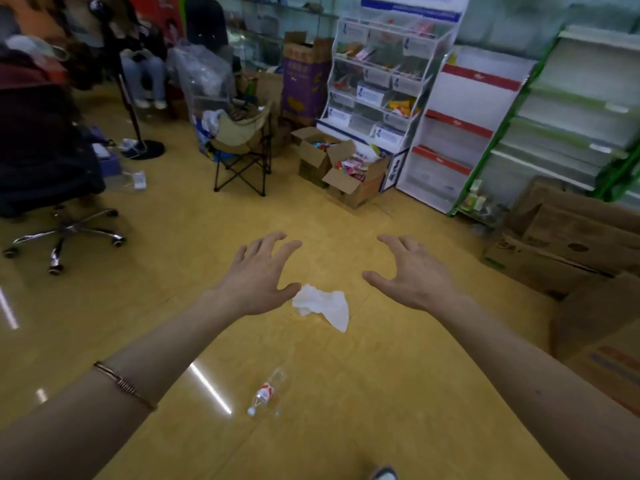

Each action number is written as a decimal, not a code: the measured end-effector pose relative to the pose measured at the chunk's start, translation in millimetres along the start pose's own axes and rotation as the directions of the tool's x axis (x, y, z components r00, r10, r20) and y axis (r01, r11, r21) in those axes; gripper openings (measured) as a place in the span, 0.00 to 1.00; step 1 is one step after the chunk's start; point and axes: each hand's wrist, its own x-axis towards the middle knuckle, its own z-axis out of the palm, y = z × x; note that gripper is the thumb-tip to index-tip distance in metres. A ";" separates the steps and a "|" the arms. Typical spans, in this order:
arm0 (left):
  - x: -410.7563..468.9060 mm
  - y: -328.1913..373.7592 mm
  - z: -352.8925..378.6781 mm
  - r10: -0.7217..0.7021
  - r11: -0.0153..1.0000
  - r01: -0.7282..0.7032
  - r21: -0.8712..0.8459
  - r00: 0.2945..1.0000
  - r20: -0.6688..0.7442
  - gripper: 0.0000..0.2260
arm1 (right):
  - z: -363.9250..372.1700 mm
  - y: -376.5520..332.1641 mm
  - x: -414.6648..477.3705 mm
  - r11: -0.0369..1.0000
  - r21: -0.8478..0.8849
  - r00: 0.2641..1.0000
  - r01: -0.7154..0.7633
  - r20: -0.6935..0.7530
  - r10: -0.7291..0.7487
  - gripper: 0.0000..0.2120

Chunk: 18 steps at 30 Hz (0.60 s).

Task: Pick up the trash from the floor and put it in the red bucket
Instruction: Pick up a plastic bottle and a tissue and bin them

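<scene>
A crumpled white tissue (323, 304) lies on the yellow floor between my two outstretched hands. My left hand (258, 273) hovers just left of it, fingers spread and empty, its thumb overlapping the tissue's left edge in the view. To the right of the tissue, my right hand (412, 273) is also spread and holds nothing. Closer to me, an empty clear plastic bottle (267, 391) with a red and white label lies on its side. No red bucket is in view.
A folding camp chair (242, 147) and open cardboard boxes (341, 168) stand ahead. Shop shelves (450, 133) line the right wall, with flattened cartons (571, 244) at the right. An office chair (65, 233) stands at the left. A person sits at the far back left.
</scene>
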 end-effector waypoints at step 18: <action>162.2 -8.1 66.2 -0.552 0.831 0.555 -0.033 0.831 0.070 0.37 | 58.4 57.2 298.5 0.830 0.020 0.804 0.557 0.235 -0.546 0.36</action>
